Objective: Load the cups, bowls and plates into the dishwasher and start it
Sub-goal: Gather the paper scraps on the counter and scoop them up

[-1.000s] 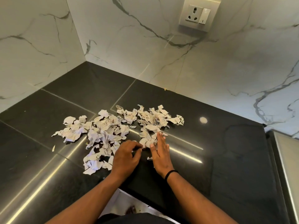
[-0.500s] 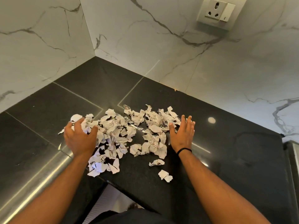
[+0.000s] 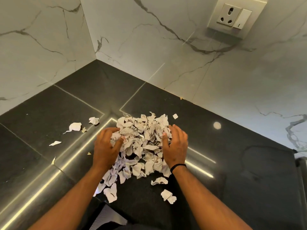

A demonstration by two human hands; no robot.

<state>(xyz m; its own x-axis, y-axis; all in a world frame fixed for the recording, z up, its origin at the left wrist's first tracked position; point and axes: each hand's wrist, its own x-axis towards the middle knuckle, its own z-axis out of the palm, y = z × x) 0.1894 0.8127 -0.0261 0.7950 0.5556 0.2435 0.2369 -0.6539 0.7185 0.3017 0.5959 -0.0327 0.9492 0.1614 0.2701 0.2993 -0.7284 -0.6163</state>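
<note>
Both hands cup a heap of torn paper on a black counter.
Left hand (image 3: 106, 146) and right hand (image 3: 176, 146), fingers loosely bent and spread, press against opposite sides of the paper scraps (image 3: 141, 143); right wrist bears a black band (image 3: 178, 167). Scraps: white, crumpled, some printed, now gathered into a tighter mound than half a second ago. Stray pieces (image 3: 74, 127) lie apart, left and near the edge. Countertop (image 3: 249, 163): glossy dark stone. Walls: veined white marble; wall socket (image 3: 232, 17) upper right. No cups, bowls, plates or dishwasher visible.
</note>
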